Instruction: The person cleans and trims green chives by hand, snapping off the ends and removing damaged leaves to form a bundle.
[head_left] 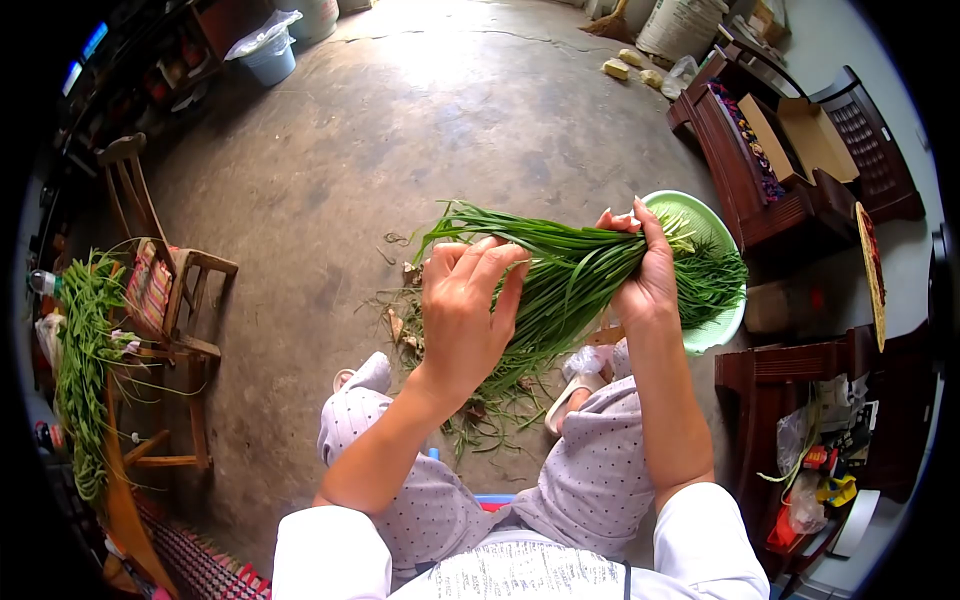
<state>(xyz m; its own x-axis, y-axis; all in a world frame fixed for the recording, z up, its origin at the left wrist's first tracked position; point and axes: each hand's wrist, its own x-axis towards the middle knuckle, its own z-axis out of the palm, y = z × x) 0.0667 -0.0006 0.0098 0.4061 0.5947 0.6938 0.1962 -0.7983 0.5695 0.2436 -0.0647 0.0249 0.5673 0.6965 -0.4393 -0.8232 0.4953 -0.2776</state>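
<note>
A thick bunch of garlic chives point(575, 285) spreads in front of me, its long green leaves pointing left. My right hand point(648, 275) is wrapped round it near the pale stem ends. At the leafy end, my left hand point(465, 305) has its fingers curled in and the thumb pressed to the index finger, pinching leaves of the bunch. Just beyond my right hand stands a light green plastic basket point(725, 335) holding more chives point(710, 285). Chive scraps point(500, 415) and dry bits litter the floor below, partly hidden by the bunch.
To the left are a wooden chair point(190, 265) and a bench piled with green stalks point(85, 370). Dark wooden furniture point(725, 150) carrying an open cardboard box point(815, 140) lines the right side. A blue bucket point(270, 65) stands at the back left.
</note>
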